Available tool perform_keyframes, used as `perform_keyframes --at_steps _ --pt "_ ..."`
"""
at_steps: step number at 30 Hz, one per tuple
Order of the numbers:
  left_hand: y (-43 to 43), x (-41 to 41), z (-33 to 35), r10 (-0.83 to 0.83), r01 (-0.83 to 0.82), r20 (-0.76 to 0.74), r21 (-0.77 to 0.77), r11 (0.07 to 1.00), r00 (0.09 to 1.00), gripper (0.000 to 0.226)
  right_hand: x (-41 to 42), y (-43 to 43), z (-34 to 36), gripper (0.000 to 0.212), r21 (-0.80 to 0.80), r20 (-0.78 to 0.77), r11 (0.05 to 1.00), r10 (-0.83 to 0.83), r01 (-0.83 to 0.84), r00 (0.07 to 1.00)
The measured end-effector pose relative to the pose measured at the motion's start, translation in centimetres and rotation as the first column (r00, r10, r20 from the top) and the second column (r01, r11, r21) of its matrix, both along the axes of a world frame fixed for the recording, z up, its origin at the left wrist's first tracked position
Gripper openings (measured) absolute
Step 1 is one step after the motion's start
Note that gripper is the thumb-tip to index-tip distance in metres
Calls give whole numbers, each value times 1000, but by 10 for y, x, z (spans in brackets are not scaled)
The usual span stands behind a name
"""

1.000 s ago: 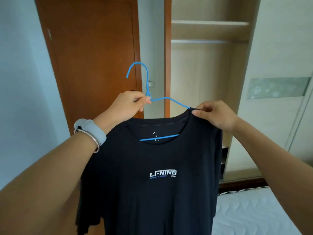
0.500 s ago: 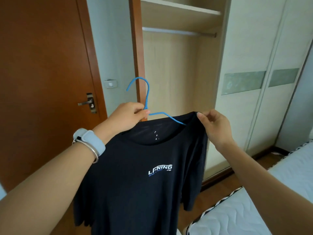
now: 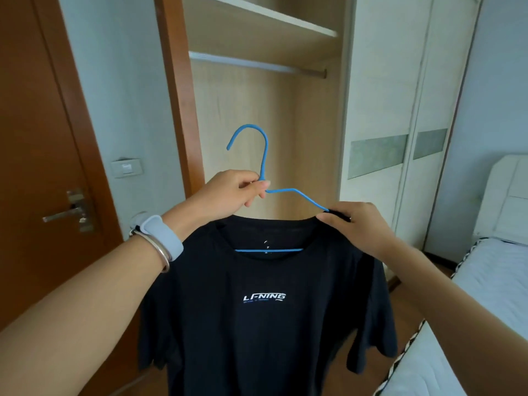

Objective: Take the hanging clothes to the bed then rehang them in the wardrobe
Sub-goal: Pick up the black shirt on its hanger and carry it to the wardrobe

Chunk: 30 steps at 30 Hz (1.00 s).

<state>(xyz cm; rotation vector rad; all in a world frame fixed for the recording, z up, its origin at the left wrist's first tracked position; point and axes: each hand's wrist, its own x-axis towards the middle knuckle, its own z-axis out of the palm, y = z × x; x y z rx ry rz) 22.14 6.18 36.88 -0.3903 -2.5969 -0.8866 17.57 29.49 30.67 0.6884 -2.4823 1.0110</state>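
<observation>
Now the open wooden wardrobe (image 3: 285, 110) fills more of the view than half a second ago, its pale rail (image 3: 257, 64) high above the fingers, so rehanging looks close. The left hand (image 3: 231, 192) pinches the thin blue wire hanger (image 3: 266, 151) at its neck; the right hand (image 3: 354, 224) pinches the shoulder of the black printed T-shirt (image 3: 257, 332) onto the hanger arm, shirt draped below both

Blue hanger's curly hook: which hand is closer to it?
Left. The left hand pinches the neck just under the blue wire hanger's hook; the right hand pinches the black T-shirt farther down.
</observation>
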Motion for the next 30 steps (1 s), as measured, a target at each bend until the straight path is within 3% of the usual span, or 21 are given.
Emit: perform_keyframes --at_steps 5,8,11,14,17,21,26,30 --pt "-14 -69 0 -154 154 -14 148 977 988 26 -37 -8 5 21 -111 -60 973 -209 202 976" --pt "-33 -110 -16 -113 126 -90 146 981 989 19 -56 -6 12 14 -153 -46 932 -338 327 940" --pt "-49 -150 -35 -121 128 -61 128 983 991 17 -67 0 26 16 -171 -51 884 -448 434 892" --pt "-53 -185 -39 -181 191 -61 239 952 982 11 -78 7 37 17 -161 -76 841 -533 517 843" --pt "-46 -209 -36 -215 236 -100 293 927 971 28 -87 11 43 21 -154 -76 789 -609 595 789" --pt "-38 -241 -31 -184 213 -117 341 916 976 25 -104 8 48 22 -166 -97 756 -651 633 753" --pt "-14 -277 -17 -228 306 -298 245 920 927 26 -145 -11 55 12 -142 -124 782 -622 607 773" --pt "-10 -323 -3 -205 299 -285 341 891 936 24 -192 -15 60 11 -171 -103 807 -586 566 804"
